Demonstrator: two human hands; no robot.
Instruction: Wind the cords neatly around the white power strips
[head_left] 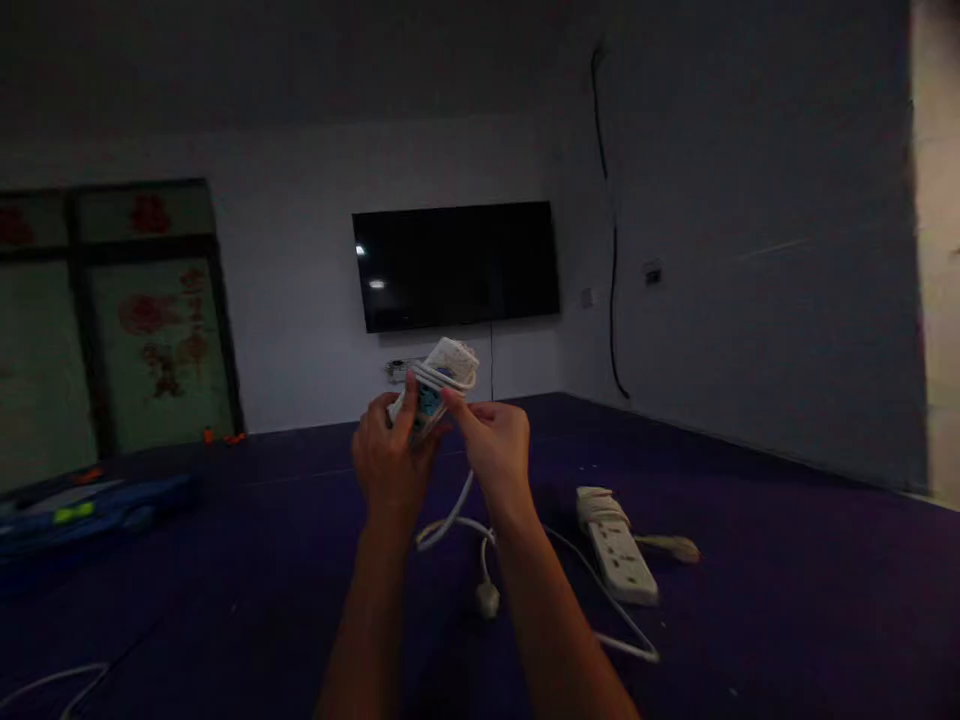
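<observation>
My left hand [390, 450] is closed around a white power strip [454, 354], which it holds up tilted above the purple surface. White cord is wound in several turns about the strip's upper part. At the strip's right side, the thumb and fingers of my right hand [501, 445] pinch the power cord [457, 510]. From there the loose cord hangs down and lies in loops on the surface, partly hidden behind my right forearm. A white plug [487, 600] rests between my forearms.
To the right lies a second power strip [624, 565], its cord wrapped at one end and its plug [681, 548] sticking out. A blurred blue object [112, 505] sits at left. Another white cord [56, 678] lies lower left. A television [457, 268] hangs on the far wall.
</observation>
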